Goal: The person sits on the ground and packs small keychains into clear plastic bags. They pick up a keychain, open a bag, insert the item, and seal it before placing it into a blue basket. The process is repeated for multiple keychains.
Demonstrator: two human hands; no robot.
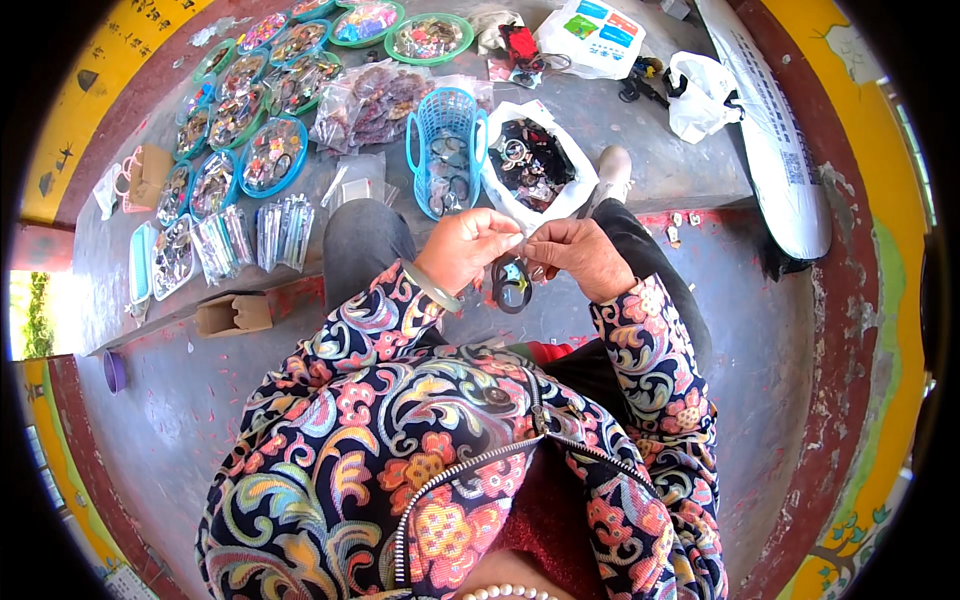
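In front of my body, my left hand (462,250) and my right hand (582,258) meet with fingertips pinched together. Below the fingers dangles a keychain (512,287) with a dark round charm and a bit of light blue on it. Its top end is hidden by the fingers of both hands. Just beyond my hands stands a white plastic bag (578,165), its mouth spread wide, full of small dark and coloured trinkets (530,160). Left of that bag is a blue plastic basket (446,112) with several small pieces at its bottom.
Round trays (270,157) of small trinkets crowd the raised grey platform at the far left. Clear bags (372,115), plastic-wrapped bundles (284,235) and a cardboard box (233,314) sit nearer. White bags (590,40) lie at the back right, beside a long white board (770,130).
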